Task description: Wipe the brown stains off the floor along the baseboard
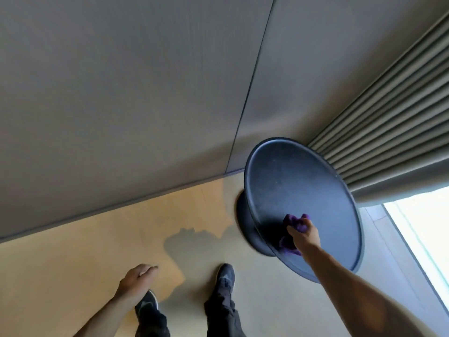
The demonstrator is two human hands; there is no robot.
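Down at the near left, the left hand [136, 279] hangs loose and holds nothing, fingers lightly curled above the wooden floor [85, 244]. Along the far left runs the baseboard [116, 203], where floor meets the grey wall [121, 93]. No brown stains can be made out along it from this height; only a shadow darkens the boards. Two dark shoes [224, 278] stand near the middle, toes toward the wall. Further right is one round dark table [303, 190] on a pedestal, and the right hand [303, 233] is clenched around one purple cloth [295, 223], pressing it on the near part of the tabletop. My reading is that the floor wiping has not begun: the next move calls for bringing the cloth down off the table, crouching, and reaching left toward the baseboard. At the far right hangs one pleated curtain [388, 142]
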